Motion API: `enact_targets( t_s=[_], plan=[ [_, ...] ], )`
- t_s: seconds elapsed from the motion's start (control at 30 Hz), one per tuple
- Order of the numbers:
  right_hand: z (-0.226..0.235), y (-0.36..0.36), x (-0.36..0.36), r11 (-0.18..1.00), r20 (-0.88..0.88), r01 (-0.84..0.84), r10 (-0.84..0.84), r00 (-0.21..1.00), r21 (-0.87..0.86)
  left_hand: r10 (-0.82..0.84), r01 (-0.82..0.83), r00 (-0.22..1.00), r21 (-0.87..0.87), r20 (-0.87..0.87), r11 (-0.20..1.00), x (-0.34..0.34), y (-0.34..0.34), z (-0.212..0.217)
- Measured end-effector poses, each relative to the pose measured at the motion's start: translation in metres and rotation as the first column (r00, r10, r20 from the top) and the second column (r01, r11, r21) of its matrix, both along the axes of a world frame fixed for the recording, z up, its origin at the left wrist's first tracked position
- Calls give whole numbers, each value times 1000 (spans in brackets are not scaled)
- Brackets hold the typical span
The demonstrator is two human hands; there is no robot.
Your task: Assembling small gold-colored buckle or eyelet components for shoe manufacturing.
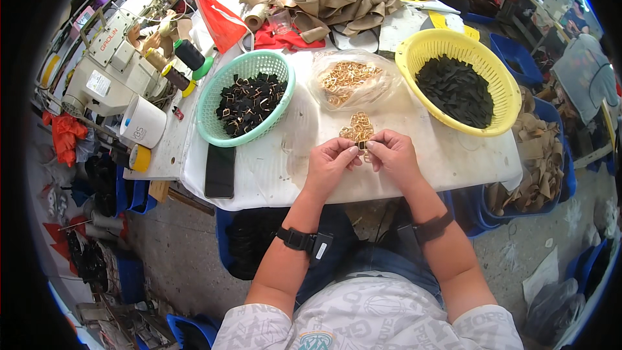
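Left hand (330, 162) and right hand (392, 154) met near the bench's (272, 181) front edge, both grips pinching one small black strip (363, 146), probably with a gold buckle, just in front of the buckle pile (357, 128).

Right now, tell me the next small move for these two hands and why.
Probably drop the joined piece into the green basket. Both the left hand and the right hand pinch a small black strap piece with a gold buckle between the fingertips, and that basket already holds black pieces with gold buckles, while the yellow basket holds plain black ones.
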State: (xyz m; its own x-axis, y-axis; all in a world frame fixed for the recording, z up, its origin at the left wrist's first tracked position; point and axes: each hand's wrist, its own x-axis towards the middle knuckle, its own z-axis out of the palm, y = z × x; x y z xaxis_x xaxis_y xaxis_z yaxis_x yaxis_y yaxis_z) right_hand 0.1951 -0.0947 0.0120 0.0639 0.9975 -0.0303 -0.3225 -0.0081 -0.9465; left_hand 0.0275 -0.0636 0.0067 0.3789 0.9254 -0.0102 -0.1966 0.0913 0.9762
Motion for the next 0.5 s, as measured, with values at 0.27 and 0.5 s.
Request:
enact_targets(
  t_s=[0.27,0.5],
  plan=[
    [0,-1,-3,1000,95,-14,13,995,8,-1,5,996,44,-89,999,5,-2,6],
    [0,0,-1,1000,31,-9,9,999,3,72,-70,994,20,-80,997,7,-4,7]
  ],
)
